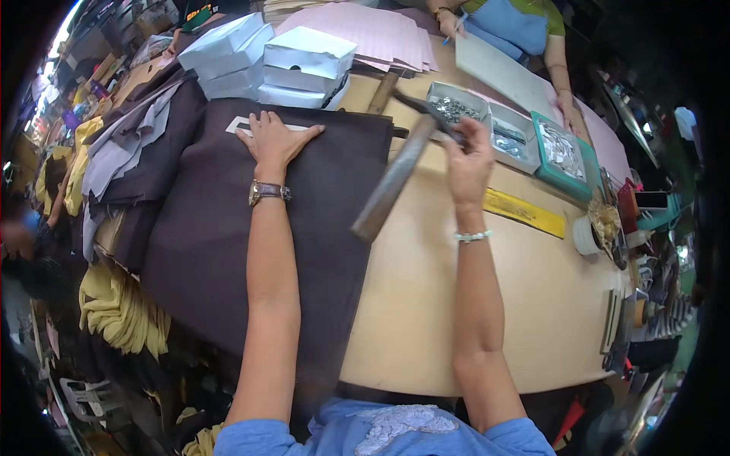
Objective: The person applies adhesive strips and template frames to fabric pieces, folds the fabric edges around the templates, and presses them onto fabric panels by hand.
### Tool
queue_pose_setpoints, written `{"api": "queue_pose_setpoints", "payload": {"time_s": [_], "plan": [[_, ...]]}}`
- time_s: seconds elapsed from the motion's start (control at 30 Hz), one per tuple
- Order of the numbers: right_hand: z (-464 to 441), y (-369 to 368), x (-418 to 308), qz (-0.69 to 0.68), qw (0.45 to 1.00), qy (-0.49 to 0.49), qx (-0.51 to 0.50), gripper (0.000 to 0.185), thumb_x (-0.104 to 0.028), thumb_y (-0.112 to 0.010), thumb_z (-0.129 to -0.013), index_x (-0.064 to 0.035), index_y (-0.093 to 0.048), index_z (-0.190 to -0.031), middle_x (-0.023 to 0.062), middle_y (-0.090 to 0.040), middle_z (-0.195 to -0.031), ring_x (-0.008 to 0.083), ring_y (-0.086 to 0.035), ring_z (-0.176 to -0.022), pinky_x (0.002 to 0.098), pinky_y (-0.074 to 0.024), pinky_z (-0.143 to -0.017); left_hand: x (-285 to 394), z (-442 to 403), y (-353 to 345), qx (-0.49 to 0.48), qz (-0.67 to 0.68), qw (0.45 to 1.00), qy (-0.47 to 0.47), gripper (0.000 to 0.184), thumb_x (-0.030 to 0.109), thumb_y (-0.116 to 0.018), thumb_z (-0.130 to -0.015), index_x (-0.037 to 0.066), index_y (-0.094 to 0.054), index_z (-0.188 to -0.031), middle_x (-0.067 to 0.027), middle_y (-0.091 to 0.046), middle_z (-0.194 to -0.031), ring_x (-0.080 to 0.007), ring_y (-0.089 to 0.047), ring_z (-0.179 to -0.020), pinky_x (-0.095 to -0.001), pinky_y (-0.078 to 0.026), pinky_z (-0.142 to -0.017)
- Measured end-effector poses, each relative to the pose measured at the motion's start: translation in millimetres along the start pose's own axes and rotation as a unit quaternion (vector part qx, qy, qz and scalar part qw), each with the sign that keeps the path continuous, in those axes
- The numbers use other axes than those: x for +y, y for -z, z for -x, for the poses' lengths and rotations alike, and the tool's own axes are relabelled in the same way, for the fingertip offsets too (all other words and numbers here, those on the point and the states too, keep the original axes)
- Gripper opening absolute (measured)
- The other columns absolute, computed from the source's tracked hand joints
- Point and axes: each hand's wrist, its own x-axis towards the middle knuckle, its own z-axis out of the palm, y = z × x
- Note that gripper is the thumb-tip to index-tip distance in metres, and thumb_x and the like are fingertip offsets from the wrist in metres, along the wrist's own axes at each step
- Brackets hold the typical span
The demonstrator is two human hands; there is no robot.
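Pale wooden counter point(411, 319): left hand point(272, 144) splayed across white rectangular frame point(231, 128), right hand point(469, 163), fingers curled, apparently gripping grey-brown bar-shaped tool point(395, 178).

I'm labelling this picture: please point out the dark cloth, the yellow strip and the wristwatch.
Dark cloth point(323, 197), head view: bare upper surface.
Yellow strip point(525, 213), head view: middle of its face.
Wristwatch point(271, 191), head view: band across the wrist.

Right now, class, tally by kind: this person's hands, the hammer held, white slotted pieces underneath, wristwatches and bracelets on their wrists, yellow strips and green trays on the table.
Hands: 2 (left hand, right hand)
Hammer: 1
White slotted piece: 1
Wristwatch: 1
Bracelet: 1
Yellow strip: 1
Green tray: 1
Total: 8
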Motion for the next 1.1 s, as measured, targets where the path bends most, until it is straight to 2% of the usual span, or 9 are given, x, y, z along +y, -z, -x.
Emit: {"api": "queue_pose_setpoints", "payload": {"time_s": [0.13,0.2,0.3,0.53,0.73,0.8,0.87,1.03,1.1], "plan": [[29,-54,-12,-0.041,0.997,0.0,-0.063,0.034,0.0,-0.068,-0.073,-0.0037,-0.06,-0.105,0.0081,-0.066,-0.092,0.018,-0.063,-0.084,0.0308,-0.0502,-0.076,-2,-1,-3,0.02,0.021,1.0,-0.005,0.111,0.079,-0.057,-0.064,-0.009,-0.046,-0.129,-0.0217,-0.041,-0.14,-0.0344,-0.027,-0.137,-0.0597,-0.01,-0.11],[40,-71,-7,-0.018,0.997,-0.026,-0.065,0.03,-0.002,-0.068,-0.073,-0.0044,-0.061,-0.102,0.0104,-0.067,-0.089,0.0219,-0.065,-0.083,0.0318,-0.0508,-0.075,-5,-2,-9,0.048,0.038,0.998,-0.007,0.097,0.074,-0.046,-0.077,-0.008,-0.048,-0.129,-0.0199,-0.043,-0.139,-0.0353,-0.028,-0.136,-0.0609,-0.01,-0.109],[47,-79,18,0.129,0.986,-0.012,-0.104,0.041,-0.007,-0.071,-0.072,-0.0054,-0.057,-0.11,0.0098,-0.065,-0.101,0.0265,-0.059,-0.098,0.0379,-0.0433,-0.09,-7,1,-12,0.068,0.067,0.995,-0.012,0.08,0.063,-0.032,-0.091,-0.006,-0.049,-0.129,-0.0164,-0.045,-0.139,-0.0361,-0.03,-0.135,-0.0618,-0.009,-0.109],[61,-61,32,0.233,0.962,0.04,-0.139,0.083,-0.019,-0.077,-0.069,0.0036,-0.032,-0.135,0.0226,-0.044,-0.132,0.0392,-0.036,-0.127,0.0464,-0.0257,-0.108,-14,-5,-25,0.093,0.058,0.994,-0.009,0.077,0.062,-0.029,-0.092,-0.001,-0.049,-0.132,-0.0127,-0.045,-0.14,-0.0329,-0.029,-0.137,-0.0614,-0.01,-0.109],[133,38,-24,0.439,0.814,0.059,-0.374,0.068,-0.044,-0.051,-0.09,-0.0043,-0.031,-0.142,0.0197,-0.028,-0.148,0.0388,-0.023,-0.138,0.0529,-0.0166,-0.112,-27,-17,-39,0.111,-0.046,0.991,-0.059,0.065,0.058,-0.029,-0.094,0.006,-0.057,-0.121,-0.0093,-0.053,-0.132,-0.034,-0.039,-0.13,-0.0643,-0.021,-0.101],[163,89,-51,0.448,0.814,0.041,-0.368,0.064,-0.046,-0.049,-0.09,-0.0097,-0.036,-0.141,0.0166,-0.028,-0.149,0.037,-0.021,-0.139,0.0577,-0.0169,-0.109,-28,-20,-35,0.084,-0.094,0.99,-0.067,0.057,0.052,-0.028,-0.096,0.012,-0.053,-0.129,-0.0089,-0.052,-0.132,-0.0349,-0.039,-0.129,-0.0654,-0.024,-0.1],[190,143,-70,0.48,0.804,-0.008,-0.349,0.066,-0.049,-0.05,-0.089,-0.0134,-0.035,-0.142,0.0156,-0.026,-0.15,0.0368,-0.019,-0.14,0.0588,-0.015,-0.109,-30,-19,-35,0.096,-0.212,0.963,-0.135,0.046,0.021,-0.037,-0.093,0.024,-0.038,-0.139,-0.012,-0.053,-0.126,-0.0321,-0.048,-0.12,-0.0586,-0.039,-0.096],[241,274,-104,0.614,0.756,-0.165,-0.155,0.068,-0.05,-0.05,-0.088,-0.011,-0.035,-0.142,0.019,-0.027,-0.149,0.0402,-0.022,-0.138,0.062,-0.0134,-0.108,-40,-30,-36,0.077,-0.256,0.944,-0.193,0.048,0.016,-0.038,-0.092,0.02,-0.037,-0.14,-0.0142,-0.053,-0.125,-0.0298,-0.051,-0.116,-0.0533,-0.04,-0.098],[263,325,-99,0.641,0.746,-0.178,-0.021,0.065,-0.043,-0.049,-0.09,-0.0074,-0.034,-0.142,0.0216,-0.028,-0.148,0.042,-0.023,-0.137,0.062,-0.0142,-0.108,-82,-81,-78,0.133,-0.284,0.908,-0.278,0.046,0.019,-0.036,-0.096,0.022,-0.034,-0.142,-0.0202,-0.044,-0.134,-0.0365,-0.051,-0.115,-0.0506,-0.04,-0.098]]}}
